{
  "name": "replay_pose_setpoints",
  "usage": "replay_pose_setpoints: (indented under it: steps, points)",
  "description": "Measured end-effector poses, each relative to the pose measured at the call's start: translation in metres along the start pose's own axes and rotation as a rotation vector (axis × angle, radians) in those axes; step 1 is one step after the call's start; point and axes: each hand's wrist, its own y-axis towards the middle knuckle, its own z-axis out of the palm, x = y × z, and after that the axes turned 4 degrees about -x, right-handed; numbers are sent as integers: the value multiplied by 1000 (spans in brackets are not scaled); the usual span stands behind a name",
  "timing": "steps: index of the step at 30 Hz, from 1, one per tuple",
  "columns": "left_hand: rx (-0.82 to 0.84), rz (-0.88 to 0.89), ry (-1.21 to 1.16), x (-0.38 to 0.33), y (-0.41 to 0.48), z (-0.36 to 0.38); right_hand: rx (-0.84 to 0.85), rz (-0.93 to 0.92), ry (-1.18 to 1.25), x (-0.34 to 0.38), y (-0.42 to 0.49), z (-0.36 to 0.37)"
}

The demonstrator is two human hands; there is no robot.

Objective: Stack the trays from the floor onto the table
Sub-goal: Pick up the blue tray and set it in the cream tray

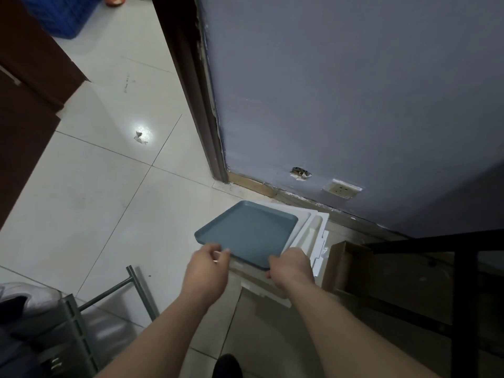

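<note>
Forearms [169, 323] lead to my left hand [208, 259] and right hand [290, 264], both gripping the near edge of the blue tray [248, 230], low centre over white foam [311, 227]. Risk: one-edge grip, far side may droop and slip; table frame [463, 268] and cardboard box [346, 263] crowd the right, floor tiles [109, 200] at left give room.

The tray [245, 230] is a flat, dusty blue-grey (no pattern on it). The moulded piece [308, 227] under it is plain white. The floor [95, 186] is glossy off-white tile crossed by thin dark grout lines. The wall [354, 91] is muted lavender-grey, the door frame [191, 91] dark brown, the skirting [253, 184] pale tan. The crate [68, 15] is bright blue, seemingly with a lattice pattern. The cardboard box [343, 263] is brown, the frame [463, 282] beside it black.
</note>
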Motion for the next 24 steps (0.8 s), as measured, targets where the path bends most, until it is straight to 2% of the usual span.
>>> replay_pose_setpoints:
  steps: [5, 12, 16, 24]
  points:
    - [-256, 9, 69, -12, -1, -54, 0, -87, -10, -4, -43, -26]
    - [-207, 23, 15, -34, -31, -97, -96, -305, -28, -15, -106, -72]
    - [-192, 104, 28, -35, -63, -109, -144, -436, -41, -27, -133, -103]
    - [-316, 282, -12, -67, -171, -111, -222, -609, -94, -57, -201, -190]
